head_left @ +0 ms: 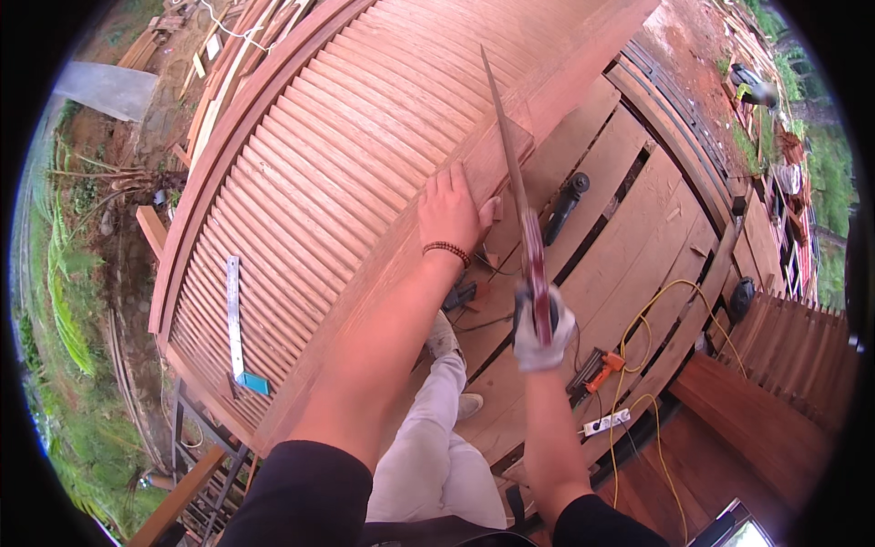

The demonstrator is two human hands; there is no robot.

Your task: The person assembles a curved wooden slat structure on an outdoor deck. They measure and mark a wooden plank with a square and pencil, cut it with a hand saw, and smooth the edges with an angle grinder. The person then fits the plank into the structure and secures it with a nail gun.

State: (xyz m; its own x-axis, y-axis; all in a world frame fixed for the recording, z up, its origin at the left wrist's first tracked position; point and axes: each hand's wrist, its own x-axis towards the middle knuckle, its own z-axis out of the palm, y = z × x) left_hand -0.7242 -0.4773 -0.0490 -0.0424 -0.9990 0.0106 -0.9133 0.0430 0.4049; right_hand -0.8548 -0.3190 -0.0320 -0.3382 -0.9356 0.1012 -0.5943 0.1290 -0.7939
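A louvered wooden panel (310, 150) lies slanted in front of me, with many narrow slats inside its frame. My bare left hand (448, 211) presses on a reddish wooden board (497, 155) along the panel's near edge. Its fingers lie over the top and its thumb wraps the side; beads circle the wrist. My right hand (542, 337), in a grey-white glove, is closed round the handle of a handsaw (512, 155). The long blade points up and away, seen nearly edge-on, beside the board's end. Whether the teeth touch the wood, I cannot tell.
A try square (235, 314) with a teal stock lies on the slats. On the plank floor (629, 246) are a black angle grinder (567, 205), an orange power tool (597, 372), a white power strip (606, 422) and a yellow cord (624, 351). Gaps run between the planks.
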